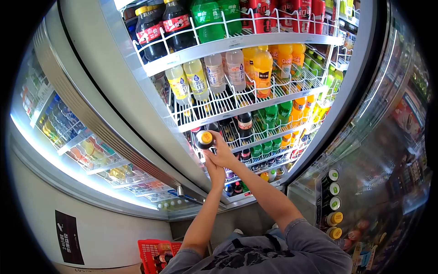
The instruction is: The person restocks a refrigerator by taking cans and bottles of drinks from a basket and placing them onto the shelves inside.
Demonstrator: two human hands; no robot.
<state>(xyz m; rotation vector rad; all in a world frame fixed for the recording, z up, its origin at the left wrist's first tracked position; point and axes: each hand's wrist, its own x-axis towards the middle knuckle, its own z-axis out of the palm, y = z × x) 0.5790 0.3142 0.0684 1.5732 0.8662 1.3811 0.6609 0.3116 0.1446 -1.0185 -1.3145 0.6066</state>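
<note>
A dark bottle with a yellow cap [206, 137] is tilted so its cap faces me, in front of the cooler's lower shelves. My right hand [222, 151] is closed around its side, just below the cap. Tucked under the right hand, my left hand [212, 163] is closed at the bottle's lower part, its fingers mostly hidden. Behind them, a cola bottle [245, 124] stands on a wire shelf, with green bottles [271, 114] to its right.
Above, a wire shelf [237, 107] bears pale and orange drink bottles; the top shelf holds cola, green bottles and red cans [262, 18]. A glass door [365, 150] stands at the right, a closed cooler door [86, 132] at the left. A red basket [148, 255] sits low left.
</note>
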